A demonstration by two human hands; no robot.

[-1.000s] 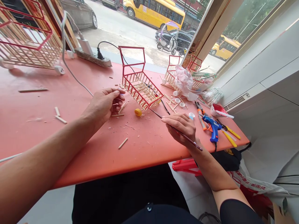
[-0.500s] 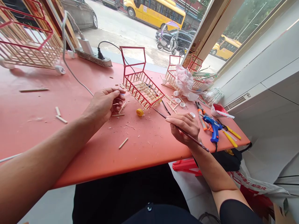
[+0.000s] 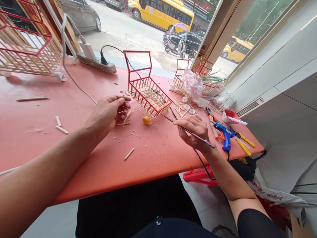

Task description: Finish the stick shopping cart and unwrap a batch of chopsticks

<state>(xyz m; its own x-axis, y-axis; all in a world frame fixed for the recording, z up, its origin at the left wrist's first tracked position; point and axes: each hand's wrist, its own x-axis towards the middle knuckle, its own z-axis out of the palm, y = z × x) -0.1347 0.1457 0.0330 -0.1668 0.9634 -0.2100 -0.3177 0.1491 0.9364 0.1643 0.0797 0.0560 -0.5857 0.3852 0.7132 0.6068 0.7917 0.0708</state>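
A miniature shopping cart made of thin wooden sticks, its rims and handle frame painted red, stands tilted on the table. My left hand is closed at its rear left corner, pinching a bluish-white cap wheel mostly hidden by the fingers. Below the cart's near side shows a yellow cap wheel. My right hand grips a slim paintbrush. The brush tip points at the cart's lower front corner; whether it touches the wood, I cannot tell.
A larger stick cart and a power strip stand at the back left. To the right lie a blue glue gun, pliers and a cup of red paint. Stick pieces and white caps litter the pink table.
The brush has swung flatter, its rear end rising, and its tip has shifted slightly away from the cart's corner. My left hand keeps its hold. The whole view has drifted slightly.
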